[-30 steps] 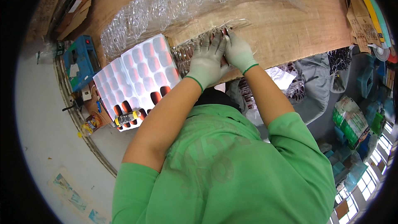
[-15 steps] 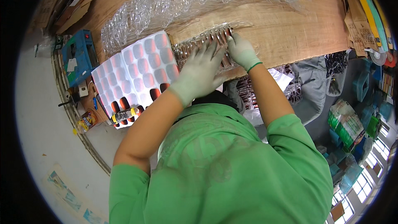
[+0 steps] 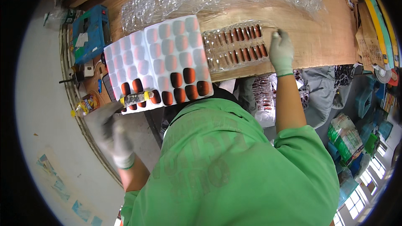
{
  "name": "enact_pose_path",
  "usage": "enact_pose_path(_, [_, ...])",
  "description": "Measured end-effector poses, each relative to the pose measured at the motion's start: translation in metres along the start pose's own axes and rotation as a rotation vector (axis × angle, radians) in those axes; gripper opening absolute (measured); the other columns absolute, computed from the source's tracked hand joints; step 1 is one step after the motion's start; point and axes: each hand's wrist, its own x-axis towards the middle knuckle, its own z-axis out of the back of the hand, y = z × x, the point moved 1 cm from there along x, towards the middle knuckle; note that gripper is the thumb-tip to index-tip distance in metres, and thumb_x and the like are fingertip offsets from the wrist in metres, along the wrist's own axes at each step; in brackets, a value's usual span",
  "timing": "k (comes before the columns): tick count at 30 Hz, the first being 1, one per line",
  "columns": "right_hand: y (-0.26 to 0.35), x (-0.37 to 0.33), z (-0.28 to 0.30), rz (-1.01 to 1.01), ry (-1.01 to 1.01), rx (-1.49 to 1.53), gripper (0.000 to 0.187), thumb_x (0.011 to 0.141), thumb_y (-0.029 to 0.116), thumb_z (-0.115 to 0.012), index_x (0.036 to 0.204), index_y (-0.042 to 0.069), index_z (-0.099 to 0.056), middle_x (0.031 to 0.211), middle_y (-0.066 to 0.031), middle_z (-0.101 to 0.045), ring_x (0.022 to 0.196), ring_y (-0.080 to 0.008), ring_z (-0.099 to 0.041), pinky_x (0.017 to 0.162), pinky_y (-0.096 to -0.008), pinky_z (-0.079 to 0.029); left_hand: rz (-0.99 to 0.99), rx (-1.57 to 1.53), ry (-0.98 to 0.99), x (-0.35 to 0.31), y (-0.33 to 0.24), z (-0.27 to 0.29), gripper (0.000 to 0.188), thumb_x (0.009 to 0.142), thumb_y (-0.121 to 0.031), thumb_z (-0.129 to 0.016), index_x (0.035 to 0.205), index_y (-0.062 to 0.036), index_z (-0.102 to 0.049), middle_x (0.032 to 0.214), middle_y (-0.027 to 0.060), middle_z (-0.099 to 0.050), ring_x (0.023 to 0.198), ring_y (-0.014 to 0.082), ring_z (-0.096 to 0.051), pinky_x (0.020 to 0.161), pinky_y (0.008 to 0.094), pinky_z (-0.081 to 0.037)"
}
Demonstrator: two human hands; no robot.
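Two gloved hands, one tray, one sheet on my feed.
I see the left hand (image 3: 118, 137) blurred beside the sheet's lower-left corner, so I can't tell its grip; the right hand (image 3: 281, 52) is curled narrow, just beside the tray's right end. The ribbed, clear plastic tray (image 3: 212, 53) lies on the wooden table (image 3: 318, 37), its two rows holding slim reddish-brown pieces. On the white sheet (image 3: 145, 50) I count about a dozen uncovered, glossy, rounded lenses (image 3: 189, 75) and one yellow-ended tube (image 3: 136, 98).
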Motion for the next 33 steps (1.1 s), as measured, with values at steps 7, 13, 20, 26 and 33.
enact_pose_path(7, [-0.005, -0.096, -0.007, -0.031, -0.287, -0.106, 0.047, 0.099, 0.033, -0.054, 0.129, -0.003, -0.058, 0.127, -0.0252, -0.062, 0.118, -0.0409, -0.058, 0.104, -0.0466, -0.044, -0.58, -0.508, 0.12, 0.036, -0.029, 0.194, 0.048, 0.091, -0.053, -0.057, 0.12, -0.0163, -0.07, 0.104, 0.0078, -0.065, 0.088, 0.0219, -0.055, 0.095, 0.0418, -0.04])
enact_pose_path(13, [0.051, -0.207, -0.06, -0.116, 0.148, -0.006, 0.045, 0.095, 0.019, -0.053, 0.134, -0.004, -0.054, 0.131, -0.025, -0.06, 0.125, -0.0402, -0.056, 0.106, -0.0464, -0.043, 0.104, -0.257, -0.427, 0.021, 0.182, 0.218, 0.03, 0.102, -0.025, -0.054, 0.115, 0.0004, -0.064, 0.109, 0.0113, -0.065, 0.093, 0.0204, -0.061, 0.087, 0.034, -0.049])
enact_pose_path(20, [0.001, -0.227, -0.116, 0.054, 0.538, -0.5, 0.042, 0.094, 0.024, -0.053, 0.13, 0.003, -0.056, 0.124, -0.0245, -0.063, 0.113, -0.0462, -0.06, 0.094, -0.0501, -0.05, 0.66, 0.284, 0.008, -0.037, 0.365, 0.141, 0.063, 0.08, -0.032, -0.081, 0.127, 0.0045, -0.06, 0.119, 0.0216, -0.068, 0.11, 0.0315, -0.067, 0.098, 0.0396, -0.051])
enact_pose_path(26, [-0.006, -0.215, -0.117, 0.243, 0.406, -0.364, 0.031, 0.093, 0.024, -0.057, 0.121, 0.009, -0.061, 0.11, -0.0257, -0.068, 0.099, -0.0461, -0.065, 0.081, -0.0524, -0.052, 0.709, 0.562, 0.201, 0.01, 0.387, 0.145, 0.058, 0.091, -0.047, -0.064, 0.121, 0.0028, -0.063, 0.108, 0.0284, -0.069, 0.107, 0.0433, -0.066, 0.096, 0.0481, -0.051])
enact_pose_path(33, [-0.012, -0.214, -0.114, 0.247, 0.522, -0.349, 0.033, 0.094, 0.009, -0.054, 0.126, 0.008, -0.061, 0.125, -0.0221, -0.064, 0.113, -0.0429, -0.061, 0.089, -0.0459, -0.051, 0.298, 0.6, -0.126, 0.071, 0.254, 0.233, 0.052, 0.095, -0.049, -0.06, 0.117, -0.0023, -0.067, 0.108, 0.0244, -0.069, 0.105, 0.0387, -0.067, 0.088, 0.0475, -0.051])
